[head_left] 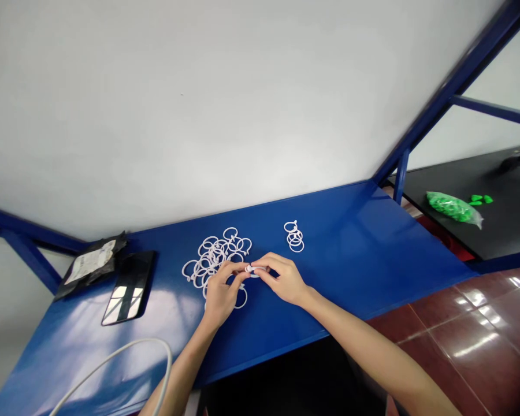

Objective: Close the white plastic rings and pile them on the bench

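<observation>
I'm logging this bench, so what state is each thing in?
Left hand: pinching held ring
Right hand: pinching it too
Held ring: open or closed unclear
Larger ring pile: overlapping
Smaller ring group: overlapping
Dark device: flat, reflecting light
Black packet: label up
Clear bag: filled, seal unclear
Green pieces: loose
White cable: curved

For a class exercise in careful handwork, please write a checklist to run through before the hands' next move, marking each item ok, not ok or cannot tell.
1. Left hand and right hand both on the held ring: ok.
2. Held ring fully closed: cannot tell; fingers partly hide it.
3. Small ring group apart from the larger pile: ok.
4. Phone apart from the rings: ok.
5. White cable out of the left forearm's line: not ok; they overlap in view.
</observation>
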### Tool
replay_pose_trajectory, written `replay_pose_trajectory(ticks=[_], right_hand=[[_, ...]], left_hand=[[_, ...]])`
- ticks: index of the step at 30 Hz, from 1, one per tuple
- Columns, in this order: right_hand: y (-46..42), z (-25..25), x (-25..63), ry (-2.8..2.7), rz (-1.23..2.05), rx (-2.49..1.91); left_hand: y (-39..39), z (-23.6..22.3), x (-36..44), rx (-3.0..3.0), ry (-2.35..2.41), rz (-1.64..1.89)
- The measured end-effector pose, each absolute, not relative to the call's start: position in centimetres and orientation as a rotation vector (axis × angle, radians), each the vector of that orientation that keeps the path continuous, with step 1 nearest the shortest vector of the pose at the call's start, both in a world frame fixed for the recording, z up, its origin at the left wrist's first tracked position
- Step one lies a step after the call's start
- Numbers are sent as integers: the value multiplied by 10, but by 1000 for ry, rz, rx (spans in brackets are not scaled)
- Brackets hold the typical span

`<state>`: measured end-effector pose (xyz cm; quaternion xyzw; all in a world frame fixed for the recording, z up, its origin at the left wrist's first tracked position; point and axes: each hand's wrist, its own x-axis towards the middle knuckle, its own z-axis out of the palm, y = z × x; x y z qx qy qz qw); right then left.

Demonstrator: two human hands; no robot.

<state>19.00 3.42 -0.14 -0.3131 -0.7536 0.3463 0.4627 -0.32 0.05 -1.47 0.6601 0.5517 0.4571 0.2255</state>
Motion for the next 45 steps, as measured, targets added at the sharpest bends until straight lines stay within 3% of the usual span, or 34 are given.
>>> replay_pose_trajectory(ticks=[16,30,35,40,45], right_hand=[[30,-8,191,-2040,781,-726],[35,-10,195,-2188,609,-658],[41,-14,193,-2128,518,-803],[66,-12,216,-1957,129,-1160],[85,-16,244,-1868,-95,-1507]], left_hand=[[-8,-18,1,2458,1315,1616],[-6,-18,3,2654,1286,1547],[4,-15,-1,2685,1512,1295],[23,-9,-8,2611,2029,1019],[42,-12,-9,2611,2140,720]])
